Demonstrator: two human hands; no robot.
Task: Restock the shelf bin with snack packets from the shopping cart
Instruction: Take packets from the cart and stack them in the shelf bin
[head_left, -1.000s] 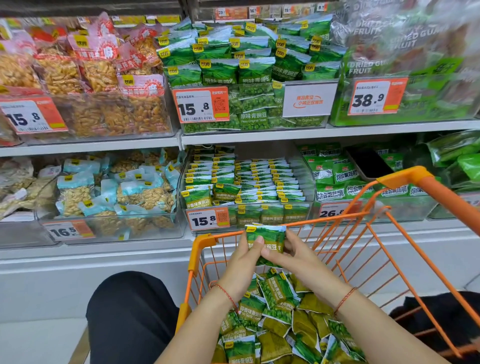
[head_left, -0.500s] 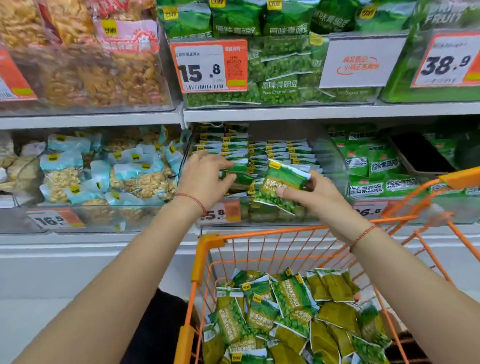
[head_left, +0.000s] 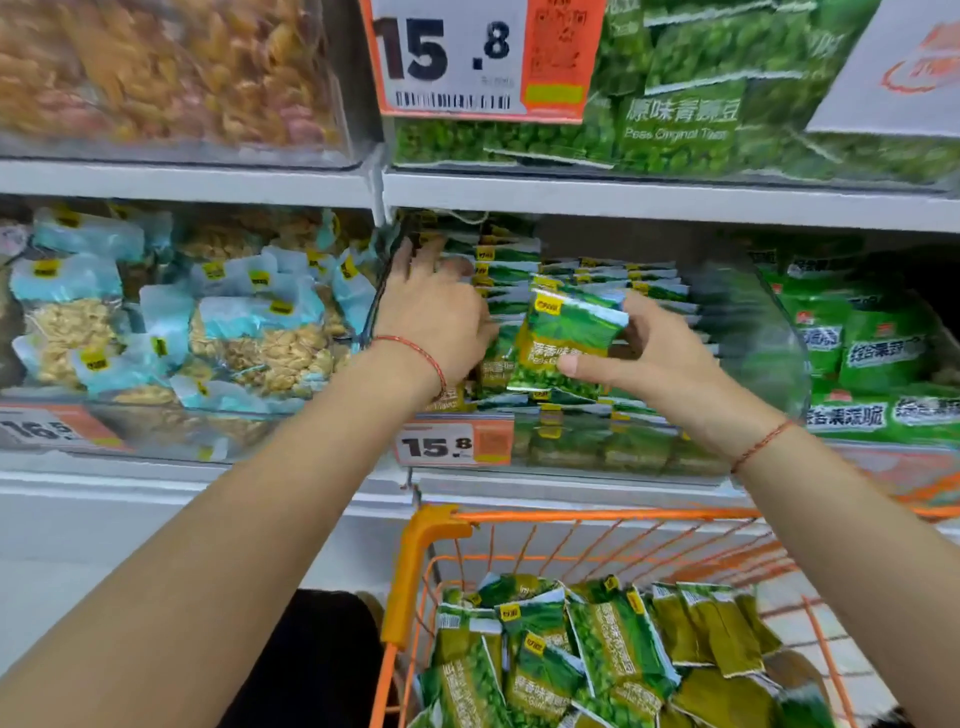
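My right hand (head_left: 641, 358) pinches a green pea snack packet (head_left: 563, 338) between thumb and fingers, held upright over the clear shelf bin (head_left: 753, 332) on the lower shelf. The bin holds several rows of the same green packets standing on edge. My left hand (head_left: 441, 312) reaches into the bin's left side, fingers spread and pressing against the row of packets there. Below, the orange shopping cart (head_left: 415, 571) holds several more green packets (head_left: 597, 654) in a loose pile.
A 15.8 price tag (head_left: 452, 447) hangs on the bin's front. To the left sits a bin of blue-wrapped nut packets (head_left: 171, 322); to the right, other green packets (head_left: 872, 353). The upper shelf (head_left: 623, 197) carries more bins close above my hands.
Both hands rose from the cart to the shelf bin. My right hand carried the packet up and into the bin; my left hand let go of it and reached into the left rows.
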